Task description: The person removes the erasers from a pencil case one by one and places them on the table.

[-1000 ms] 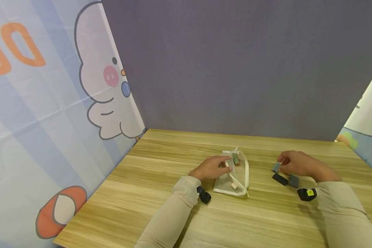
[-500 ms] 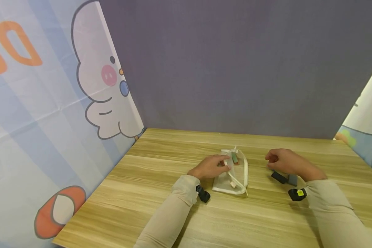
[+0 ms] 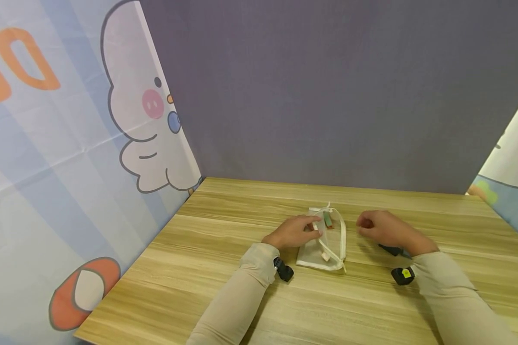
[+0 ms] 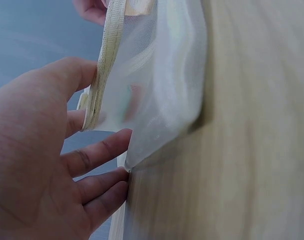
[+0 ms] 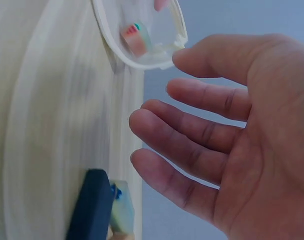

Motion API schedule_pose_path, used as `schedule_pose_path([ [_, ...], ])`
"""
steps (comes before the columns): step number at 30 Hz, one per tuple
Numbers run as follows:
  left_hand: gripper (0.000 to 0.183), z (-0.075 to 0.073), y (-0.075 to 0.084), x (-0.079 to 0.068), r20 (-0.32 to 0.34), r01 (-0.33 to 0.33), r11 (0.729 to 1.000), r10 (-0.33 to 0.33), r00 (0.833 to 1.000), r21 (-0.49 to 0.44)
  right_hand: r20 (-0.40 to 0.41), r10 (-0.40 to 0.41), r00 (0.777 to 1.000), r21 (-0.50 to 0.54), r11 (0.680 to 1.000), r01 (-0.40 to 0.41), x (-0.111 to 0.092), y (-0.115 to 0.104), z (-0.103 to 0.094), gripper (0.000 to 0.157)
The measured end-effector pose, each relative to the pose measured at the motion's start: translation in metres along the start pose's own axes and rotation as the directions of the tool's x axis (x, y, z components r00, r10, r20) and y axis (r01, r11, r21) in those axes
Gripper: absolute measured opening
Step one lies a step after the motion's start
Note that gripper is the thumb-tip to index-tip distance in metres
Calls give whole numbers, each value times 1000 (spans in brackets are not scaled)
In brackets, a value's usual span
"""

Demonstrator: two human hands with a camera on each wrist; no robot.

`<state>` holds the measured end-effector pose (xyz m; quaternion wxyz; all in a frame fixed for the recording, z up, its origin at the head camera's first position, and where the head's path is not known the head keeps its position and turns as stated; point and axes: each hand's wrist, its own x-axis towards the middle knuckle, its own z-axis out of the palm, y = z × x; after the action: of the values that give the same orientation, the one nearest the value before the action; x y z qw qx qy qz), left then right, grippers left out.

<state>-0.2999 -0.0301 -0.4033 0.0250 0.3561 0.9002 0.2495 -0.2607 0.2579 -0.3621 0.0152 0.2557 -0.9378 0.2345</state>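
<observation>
A white mesh zip pouch [image 3: 311, 256] lies mid-table with its mouth gaping. My left hand [image 3: 291, 232] holds the pouch's zipped edge [image 4: 107, 55], thumb and index finger behind it, middle finger [image 4: 101, 152] against the mesh outside. Through the mesh shows a small green-and-orange block [image 3: 328, 220]; a pale block [image 3: 325, 257] sits at the near end. My right hand [image 3: 384, 229] hovers to the pouch's right, fingers loosely bent and nothing visible between them. In the right wrist view its thumb tip overlaps the pouch rim [image 5: 106, 30].
Behind the right hand, partly covered by it, lies a black block [image 3: 390, 249]. The right wrist view shows a pale block with blue marks [image 5: 122, 207] next to it. A grey partition [image 3: 328, 96] rises at the table's back; a printed curtain [image 3: 82, 153] hangs left.
My right hand has moved left from the small blue-grey block toward the pouch; that block is out of sight in the head view. My left hand and the pouch stay nearly still.
</observation>
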Motion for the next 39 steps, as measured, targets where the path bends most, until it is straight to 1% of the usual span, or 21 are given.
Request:
schedule_pose_path([
  [8, 52, 0, 0, 0, -2, -3, 1000, 3, 1000, 0, 1, -8, 1000, 1, 1000, 8, 3, -3, 4, 9],
  [18, 52, 0, -1, -1, -6, 8, 1000, -8, 1000, 3, 46, 3, 999, 15, 1000, -4, 6, -9, 4, 12],
  [22, 53, 1, -1, -1, -4, 10, 1000, -10, 1000, 0, 59, -13, 998, 31, 999, 11, 9, -12, 4, 12],
  [29, 52, 0, 0, -1, -3, 14, 1000, -14, 1000, 4, 44, -38, 998, 16, 999, 38, 18, -21, 5, 11],
  [33, 53, -1, 1, 0, 4, 17, 1000, -17, 1000, 4, 51, -28, 998, 20, 999, 27, 23, -24, 7, 11],
  [39, 54, -1, 0, 1, 11, 21, 1000, -21, 1000, 15, 63, 6, 998, 1, 1000, -6, 30, -22, 12, 12],
])
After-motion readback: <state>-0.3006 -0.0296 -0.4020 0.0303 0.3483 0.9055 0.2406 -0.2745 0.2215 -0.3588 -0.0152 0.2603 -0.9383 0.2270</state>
